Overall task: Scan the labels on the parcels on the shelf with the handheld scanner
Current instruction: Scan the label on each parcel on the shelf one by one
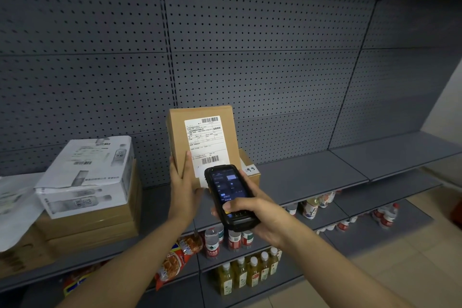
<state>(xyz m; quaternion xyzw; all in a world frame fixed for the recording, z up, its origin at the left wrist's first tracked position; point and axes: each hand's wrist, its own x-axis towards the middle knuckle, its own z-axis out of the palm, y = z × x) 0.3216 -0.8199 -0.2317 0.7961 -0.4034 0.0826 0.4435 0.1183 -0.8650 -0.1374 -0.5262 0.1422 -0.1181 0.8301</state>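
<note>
My left hand (183, 184) grips a brown cardboard parcel (178, 137) by its lower left corner and holds it upright above the grey shelf (312, 175). A white shipping label (207, 142) with two barcodes faces me. My right hand (260, 215) holds a black handheld scanner (228, 195), screen lit, its top end just below the lower barcode. Behind the held parcel another brown box (251, 167) with a small handwritten tag rests on the shelf.
At the left a white printed carton (87, 175) sits on stacked brown boxes (95, 225), with a white bag (15, 202) beside it. Lower shelves hold water bottles (212, 242), yellow drink bottles (247, 272) and snack bags (175, 262). Grey pegboard backs the shelving.
</note>
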